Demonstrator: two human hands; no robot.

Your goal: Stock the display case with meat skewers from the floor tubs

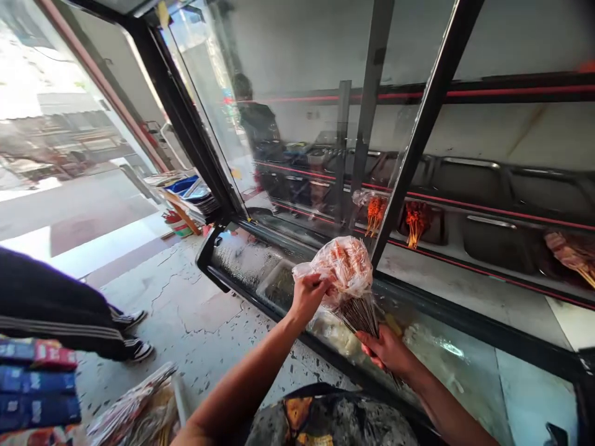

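A bundle of meat skewers (pixel 357 313) is in front of me, its meat end wrapped in a clear plastic bag (pixel 346 263). My right hand (pixel 383 348) is closed round the bare sticks at the lower end. At the bag's left side, my left hand (pixel 309 294) pinches the plastic between thumb and fingers. Both hands are above the curved lower glass (pixel 446 353) of a display case. Under that glass, pale food shows blurred.
Metal trays (pixel 490 241) line the case's shelves, with red skewers (pixel 416 222) and paler meat skewers (pixel 569 251) on them. A black frame post (pixel 418 130) stands close ahead. Left, a person in dark striped trousers (pixel 56 310) stands near blue boxes (pixel 39 393) and bagged sticks (pixel 134 402).
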